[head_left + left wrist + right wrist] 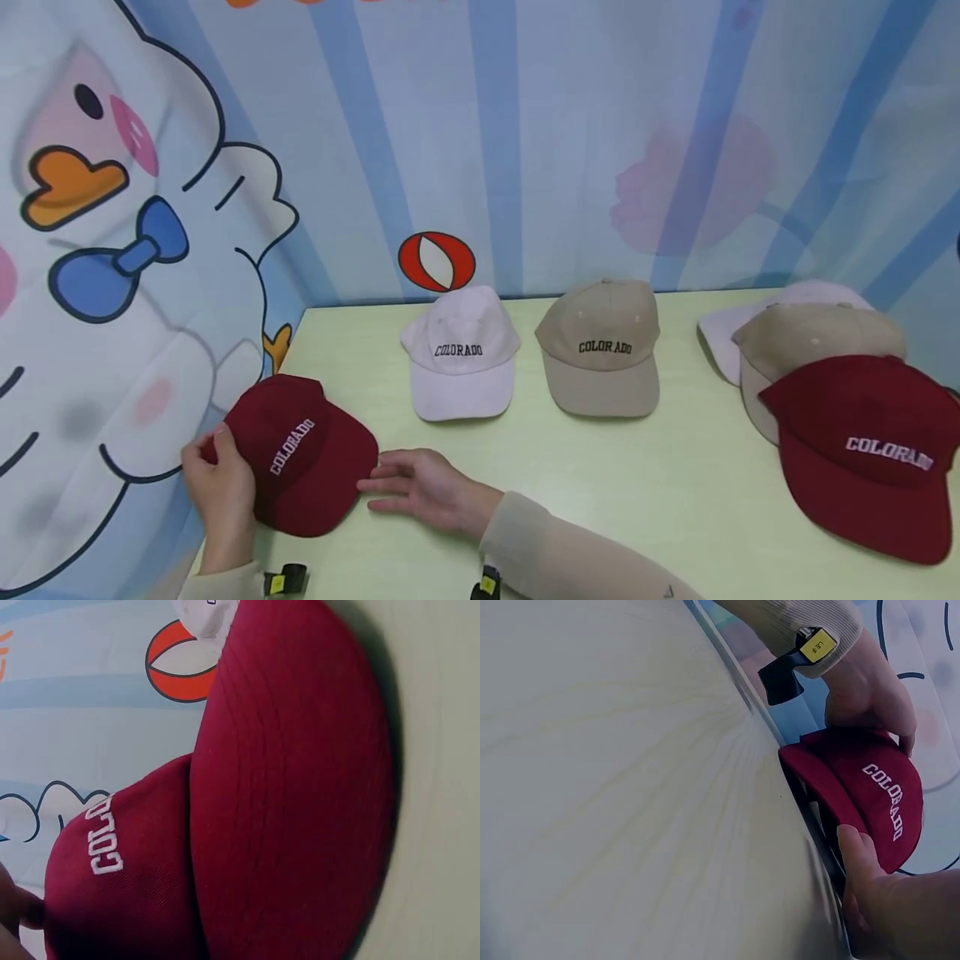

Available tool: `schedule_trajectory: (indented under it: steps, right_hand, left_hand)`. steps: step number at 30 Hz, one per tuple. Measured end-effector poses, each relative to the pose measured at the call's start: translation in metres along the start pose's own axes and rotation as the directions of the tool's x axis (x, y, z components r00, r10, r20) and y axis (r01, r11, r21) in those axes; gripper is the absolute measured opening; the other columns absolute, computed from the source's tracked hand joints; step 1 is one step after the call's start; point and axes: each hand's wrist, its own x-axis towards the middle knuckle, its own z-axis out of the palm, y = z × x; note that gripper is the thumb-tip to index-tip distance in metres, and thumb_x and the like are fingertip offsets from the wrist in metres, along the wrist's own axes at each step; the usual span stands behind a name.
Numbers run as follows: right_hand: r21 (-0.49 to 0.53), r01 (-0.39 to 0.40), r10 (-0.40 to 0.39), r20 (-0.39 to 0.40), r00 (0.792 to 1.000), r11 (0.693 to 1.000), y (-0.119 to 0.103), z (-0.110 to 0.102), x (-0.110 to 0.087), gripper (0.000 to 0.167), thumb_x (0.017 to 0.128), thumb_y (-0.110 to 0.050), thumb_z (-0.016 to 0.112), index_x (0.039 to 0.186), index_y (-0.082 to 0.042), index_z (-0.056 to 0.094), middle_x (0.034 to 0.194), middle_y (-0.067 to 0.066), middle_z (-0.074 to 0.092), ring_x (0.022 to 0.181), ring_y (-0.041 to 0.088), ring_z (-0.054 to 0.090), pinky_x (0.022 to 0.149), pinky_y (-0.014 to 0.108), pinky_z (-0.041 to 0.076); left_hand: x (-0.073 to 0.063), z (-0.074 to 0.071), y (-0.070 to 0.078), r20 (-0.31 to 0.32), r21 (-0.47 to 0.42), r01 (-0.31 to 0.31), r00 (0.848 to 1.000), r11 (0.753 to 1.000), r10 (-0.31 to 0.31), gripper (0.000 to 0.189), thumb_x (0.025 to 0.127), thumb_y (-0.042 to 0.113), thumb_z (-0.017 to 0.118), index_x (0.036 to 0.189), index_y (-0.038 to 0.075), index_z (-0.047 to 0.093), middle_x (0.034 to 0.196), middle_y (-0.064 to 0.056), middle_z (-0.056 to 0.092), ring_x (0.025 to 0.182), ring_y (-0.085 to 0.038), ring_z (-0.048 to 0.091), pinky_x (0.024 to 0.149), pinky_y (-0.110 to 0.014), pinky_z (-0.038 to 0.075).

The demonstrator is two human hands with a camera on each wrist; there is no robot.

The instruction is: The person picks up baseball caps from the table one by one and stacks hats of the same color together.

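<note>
A dark red cap (pixel 288 454) with white COLORADO lettering lies at the left end of the table, tilted so its brim faces the lower right. At its back edge my left hand (pixel 221 492) grips the fabric between thumb and fingers. My right hand (pixel 427 487) has its fingers stretched toward the brim, fingertips right at the brim's edge. In the left wrist view the brim (pixel 292 780) fills the middle, and only part of the left hand (pixel 11 915) shows. The right wrist view has both hands at opposite sides of the cap (pixel 877 802).
A white cap (pixel 461 354) and a beige cap (pixel 600 350) sit side by side at the back of the pale table (pixel 675 500). On the right, another red cap (pixel 862 442) overlaps a beige cap (pixel 825 333) and a white one (pixel 720 333). A printed cloth (pixel 562 150) hangs behind.
</note>
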Motion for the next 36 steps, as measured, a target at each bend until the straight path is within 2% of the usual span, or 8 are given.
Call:
schedule_trajectory:
  steps: [3, 7, 13, 16, 21, 25, 30, 36]
  right_hand:
    - [0.001, -0.003, 0.003, 0.004, 1.0, 1.0, 0.0, -0.001, -0.002, 0.011, 0.101, -0.018, 0.057, 0.104, -0.008, 0.059, 0.117, 0.015, 0.062, 0.129, 0.039, 0.063, 0.109, 0.055, 0.05]
    - [-0.005, 0.001, -0.001, 0.008, 1.0, 1.0, -0.002, -0.003, -0.005, 0.011, 0.101, -0.02, 0.058, 0.101, -0.009, 0.06, 0.109, 0.01, 0.063, 0.128, 0.038, 0.064, 0.109, 0.054, 0.05]
    - [-0.038, 0.02, -0.02, 0.0, 1.0, 0.999, -0.006, -0.005, -0.008, 0.012, 0.101, -0.02, 0.058, 0.099, -0.009, 0.061, 0.103, 0.006, 0.064, 0.124, 0.038, 0.067, 0.107, 0.053, 0.052]
    - [-0.066, 0.038, -0.038, -0.002, 0.999, 0.997, -0.008, -0.007, -0.009, 0.016, 0.101, -0.02, 0.057, 0.107, -0.006, 0.061, 0.103, 0.006, 0.063, 0.117, 0.036, 0.07, 0.105, 0.053, 0.053]
    - [-0.117, 0.067, -0.066, 0.011, 0.998, 0.991, -0.012, -0.013, -0.013, 0.039, 0.101, -0.021, 0.053, 0.131, 0.004, 0.056, 0.109, 0.008, 0.062, 0.105, 0.025, 0.069, 0.104, 0.049, 0.054]
    - [-0.18, 0.091, -0.087, 0.03, 0.996, 0.979, -0.016, -0.018, -0.016, 0.045, 0.102, -0.019, 0.052, 0.139, 0.006, 0.053, 0.106, 0.006, 0.064, 0.098, 0.02, 0.069, 0.098, 0.044, 0.057]
    - [-0.339, 0.114, -0.13, -0.025, 0.991, 0.934, -0.026, -0.025, -0.025, 0.048, 0.101, -0.016, 0.056, 0.144, 0.004, 0.051, 0.102, 0.005, 0.067, 0.088, 0.015, 0.07, 0.084, 0.034, 0.061]
    - [-0.543, 0.147, -0.22, -0.071, 0.973, 0.827, -0.046, -0.038, -0.035, 0.047, 0.101, -0.02, 0.055, 0.143, 0.002, 0.054, 0.119, 0.014, 0.068, 0.09, 0.016, 0.068, 0.079, 0.03, 0.059]
  left_hand:
    - [0.0, -0.002, 0.0, 0.007, -0.02, -0.004, 1.0, 1.0, 0.004, 0.01, 0.107, 0.048, 0.045, 0.109, 0.038, 0.045, 0.111, 0.016, 0.043, 0.116, -0.014, 0.047, 0.101, -0.032, 0.035]
    - [-0.002, -0.003, 0.002, 0.016, -0.064, -0.011, 1.0, 0.998, 0.012, 0.009, 0.107, 0.047, 0.048, 0.106, 0.039, 0.045, 0.107, 0.015, 0.044, 0.095, -0.001, 0.046, 0.087, -0.025, 0.037]
    - [-0.006, -0.003, 0.007, 0.021, -0.074, -0.029, 0.999, 0.997, 0.031, 0.01, 0.105, 0.046, 0.054, 0.106, 0.038, 0.048, 0.105, 0.016, 0.046, 0.091, 0.0, 0.049, 0.083, -0.023, 0.039]
    - [-0.008, -0.004, 0.012, 0.043, -0.087, -0.011, 0.999, 0.996, 0.015, 0.013, 0.104, 0.049, 0.056, 0.108, 0.038, 0.05, 0.105, 0.016, 0.049, 0.09, 0.001, 0.052, 0.079, -0.017, 0.043]
    - [-0.014, -0.006, 0.02, 0.106, -0.154, 0.039, 0.994, 0.987, -0.023, 0.019, 0.1, 0.048, 0.062, 0.112, 0.035, 0.054, 0.097, 0.014, 0.059, 0.078, 0.003, 0.062, 0.063, -0.013, 0.049]
    - [-0.019, -0.006, 0.027, 0.137, -0.186, 0.045, 0.99, 0.982, -0.02, 0.023, 0.099, 0.046, 0.066, 0.114, 0.033, 0.056, 0.088, 0.017, 0.064, 0.073, 0.005, 0.064, 0.061, -0.013, 0.051]
    - [-0.03, -0.002, 0.037, 0.191, -0.212, 0.03, 0.982, 0.977, 0.012, 0.026, 0.097, 0.044, 0.068, 0.115, 0.027, 0.058, 0.085, 0.018, 0.068, 0.072, 0.003, 0.067, 0.061, -0.015, 0.053]
    - [-0.046, 0.007, 0.049, 0.303, -0.234, 0.032, 0.952, 0.972, 0.042, 0.025, 0.098, 0.038, 0.069, 0.115, 0.024, 0.059, 0.074, 0.014, 0.072, 0.066, -0.001, 0.07, 0.058, -0.018, 0.055]
